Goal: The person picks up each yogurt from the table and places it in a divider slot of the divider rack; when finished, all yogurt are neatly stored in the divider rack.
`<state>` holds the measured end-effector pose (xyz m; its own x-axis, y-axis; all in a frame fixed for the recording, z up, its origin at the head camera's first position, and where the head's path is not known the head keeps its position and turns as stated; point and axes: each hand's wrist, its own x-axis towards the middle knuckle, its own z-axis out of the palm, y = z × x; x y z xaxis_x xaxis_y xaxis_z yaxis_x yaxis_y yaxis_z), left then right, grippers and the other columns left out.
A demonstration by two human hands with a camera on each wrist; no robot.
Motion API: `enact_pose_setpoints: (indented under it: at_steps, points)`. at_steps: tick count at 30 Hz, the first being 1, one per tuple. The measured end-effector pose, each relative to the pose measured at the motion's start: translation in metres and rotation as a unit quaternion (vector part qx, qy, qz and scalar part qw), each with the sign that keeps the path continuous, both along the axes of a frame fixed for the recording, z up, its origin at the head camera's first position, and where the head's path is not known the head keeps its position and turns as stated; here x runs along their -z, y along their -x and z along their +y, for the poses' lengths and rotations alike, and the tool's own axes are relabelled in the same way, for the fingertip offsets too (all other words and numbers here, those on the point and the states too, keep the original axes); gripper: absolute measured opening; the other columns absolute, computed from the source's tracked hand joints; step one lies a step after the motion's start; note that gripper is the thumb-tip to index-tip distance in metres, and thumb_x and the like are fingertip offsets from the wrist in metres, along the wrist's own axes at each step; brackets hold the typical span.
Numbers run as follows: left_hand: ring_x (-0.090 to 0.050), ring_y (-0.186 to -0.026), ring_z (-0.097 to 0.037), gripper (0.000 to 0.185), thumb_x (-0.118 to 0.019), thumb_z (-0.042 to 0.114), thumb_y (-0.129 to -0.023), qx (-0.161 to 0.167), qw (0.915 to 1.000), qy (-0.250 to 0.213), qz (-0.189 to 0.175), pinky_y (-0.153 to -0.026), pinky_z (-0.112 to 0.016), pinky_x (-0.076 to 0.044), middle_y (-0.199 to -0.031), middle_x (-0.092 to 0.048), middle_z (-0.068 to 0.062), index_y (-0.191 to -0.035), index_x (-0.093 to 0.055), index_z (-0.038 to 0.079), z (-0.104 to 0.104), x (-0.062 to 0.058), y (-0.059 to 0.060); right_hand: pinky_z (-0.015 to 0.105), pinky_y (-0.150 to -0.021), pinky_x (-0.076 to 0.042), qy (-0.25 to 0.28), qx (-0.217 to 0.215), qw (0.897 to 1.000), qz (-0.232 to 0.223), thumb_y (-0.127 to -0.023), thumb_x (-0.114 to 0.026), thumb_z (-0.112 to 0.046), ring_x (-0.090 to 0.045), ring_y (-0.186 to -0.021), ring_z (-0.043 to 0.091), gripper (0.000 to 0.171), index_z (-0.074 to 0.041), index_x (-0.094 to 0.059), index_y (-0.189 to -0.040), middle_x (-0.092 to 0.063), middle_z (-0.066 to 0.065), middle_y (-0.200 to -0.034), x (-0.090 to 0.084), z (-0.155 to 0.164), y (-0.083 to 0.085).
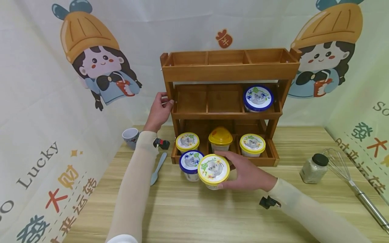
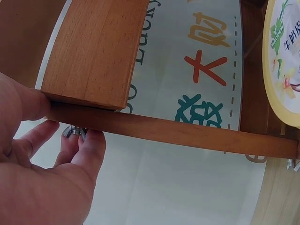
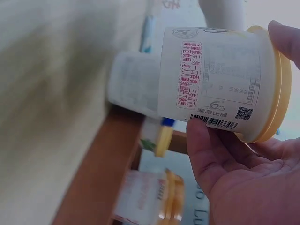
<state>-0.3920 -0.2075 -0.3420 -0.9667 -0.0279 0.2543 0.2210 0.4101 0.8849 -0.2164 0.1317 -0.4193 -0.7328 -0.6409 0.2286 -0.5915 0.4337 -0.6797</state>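
Observation:
My right hand (image 1: pixel 231 169) grips a white yogurt cup with a yellow lid (image 1: pixel 213 169) by its side, thumb above and fingers below, just in front of the wooden three-tier rack (image 1: pixel 229 71). The right wrist view shows the cup (image 3: pixel 215 84) with its printed label and barcode held in my right hand (image 3: pixel 225 154). My left hand (image 1: pixel 163 103) holds the rack's left post at the middle shelf; in the left wrist view my left hand (image 2: pixel 51 140) has thumb and fingers curled round a wooden rail (image 2: pixel 178 131). A blue-lidded cup (image 1: pixel 190 162) stands on the table beside the held one.
The bottom shelf holds a yellow-lidded cup (image 1: pixel 187 142), a domed yellow one (image 1: pixel 220 137) and another yellow one (image 1: pixel 252 144). A blue-lidded cup (image 1: pixel 258 98) sits middle right. On the table are a small mug (image 1: pixel 130 136), a blue spoon (image 1: pixel 158 168), a jar (image 1: pixel 314 168) and a whisk (image 1: pixel 354 184).

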Motion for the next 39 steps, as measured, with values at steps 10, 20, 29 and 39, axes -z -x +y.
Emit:
enact_pose_setpoints:
  at_steps: [10, 20, 29, 39]
  points:
    - [-0.055, -0.14, -0.033, 0.047, -0.054, 0.027, -0.111, -0.001, 1.0, 0.001, -0.003, -0.115, -0.051, -0.049, -0.151, -0.052, -0.018, -0.153, -0.04, 0.014, 0.002, -0.001, 0.0, 0.049, -0.108, -0.055, 0.025, 0.037, 0.998, 0.042, -0.08, -0.094, -0.037, -0.061, -0.131, 0.023, 0.104, -0.008, -0.037, -0.161, -0.057, 0.007, -0.152, -0.041, 0.005, 0.01]
    - [-0.055, -0.14, -0.033, 0.046, -0.054, 0.027, -0.111, 0.003, 1.0, 0.004, 0.002, -0.114, -0.051, -0.05, -0.15, -0.052, -0.018, -0.153, -0.04, 0.014, 0.003, -0.004, -0.001, 0.046, -0.106, -0.056, 0.047, 0.098, 0.993, 0.048, -0.08, -0.094, -0.037, -0.061, -0.13, 0.023, 0.105, -0.015, -0.034, -0.164, -0.051, 0.006, -0.157, -0.076, 0.007, 0.029]
    - [-0.054, -0.142, -0.033, 0.047, -0.054, 0.028, -0.111, 0.0, 0.9999, 0.007, -0.01, -0.116, -0.051, -0.049, -0.154, -0.05, -0.017, -0.154, -0.039, 0.015, 0.002, -0.002, 0.001, 0.054, -0.115, -0.048, 0.069, 0.134, 0.985, 0.083, -0.081, -0.093, -0.034, -0.053, -0.141, 0.029, 0.104, -0.011, -0.034, -0.164, -0.047, 0.009, -0.161, -0.104, 0.006, 0.055]
    - [-0.054, -0.142, -0.033, 0.047, -0.054, 0.028, -0.111, -0.004, 0.9999, 0.006, -0.013, -0.116, -0.051, -0.049, -0.154, -0.051, -0.017, -0.154, -0.039, 0.015, 0.001, -0.003, -0.001, 0.056, -0.123, -0.039, 0.08, 0.172, 0.979, 0.071, -0.083, -0.092, -0.036, -0.046, -0.147, 0.033, 0.105, -0.009, -0.031, -0.165, -0.043, 0.013, -0.164, -0.12, -0.004, 0.09]
